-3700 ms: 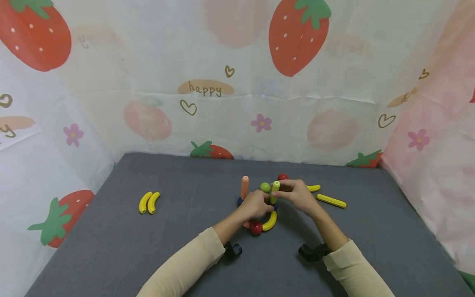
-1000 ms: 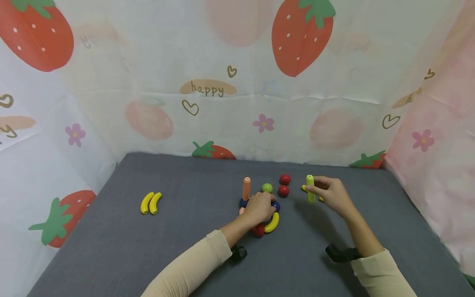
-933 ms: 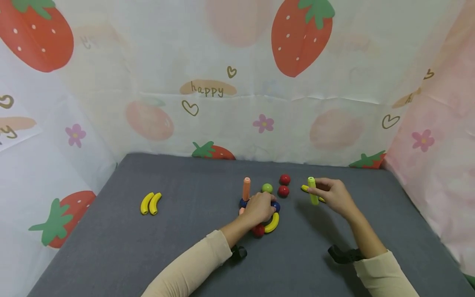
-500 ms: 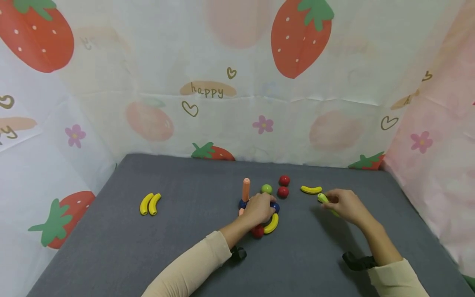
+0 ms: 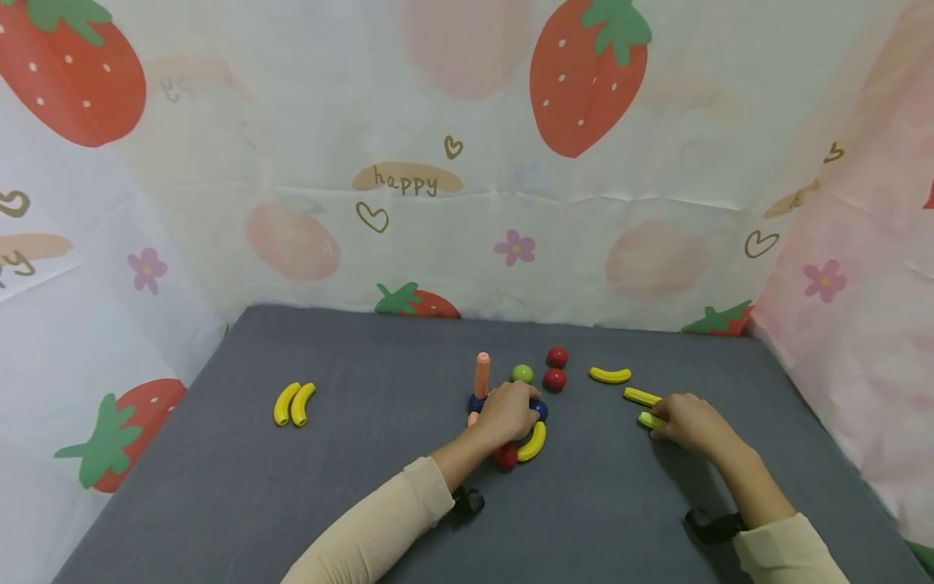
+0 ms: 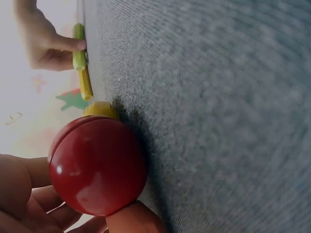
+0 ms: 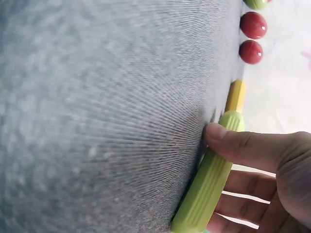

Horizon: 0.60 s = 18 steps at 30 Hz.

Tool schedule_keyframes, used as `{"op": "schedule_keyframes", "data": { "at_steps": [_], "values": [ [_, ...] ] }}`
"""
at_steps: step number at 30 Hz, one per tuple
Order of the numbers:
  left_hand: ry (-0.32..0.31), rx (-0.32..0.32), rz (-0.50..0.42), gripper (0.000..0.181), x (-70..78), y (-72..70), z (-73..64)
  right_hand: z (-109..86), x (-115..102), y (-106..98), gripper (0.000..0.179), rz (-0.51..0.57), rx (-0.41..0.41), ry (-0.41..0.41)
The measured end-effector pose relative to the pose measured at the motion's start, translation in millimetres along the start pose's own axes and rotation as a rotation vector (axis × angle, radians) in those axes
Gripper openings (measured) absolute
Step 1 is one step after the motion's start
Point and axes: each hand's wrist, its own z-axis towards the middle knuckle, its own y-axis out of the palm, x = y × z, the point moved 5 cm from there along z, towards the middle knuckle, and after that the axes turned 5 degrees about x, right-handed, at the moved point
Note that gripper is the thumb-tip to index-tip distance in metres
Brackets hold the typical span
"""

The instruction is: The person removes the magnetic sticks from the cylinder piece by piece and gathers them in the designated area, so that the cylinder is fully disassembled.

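Lowered stick (image 7: 203, 194), right wrist view: grooved

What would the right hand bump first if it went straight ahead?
Probably the yellow stick, beyond the green stick that the right hand pinches, though depth is unclear.

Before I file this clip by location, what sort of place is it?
Likely a makeshift indoor play or filming corner, judging by the strawberry-print curtain behind the gray table and a toy-like green stick.
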Motion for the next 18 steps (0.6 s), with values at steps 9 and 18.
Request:
{"op": "schedule_keyframes", "data": {
  "at_steps": [9, 18],
  "values": [
    [0.03, 0.014, -0.025, 0.031, 0.1, -0.9, -1.0, 0.3, 5.0, 1.5, 0.032, 0.029, -0.004, 0.046],
    [0.041, 0.012, -0.055, 0.031, 0.8, -2.4, -5.1, -5.6, 4.2, -1.4, 0.037, 0.105, 0.012, 0.051]
  ]
}}
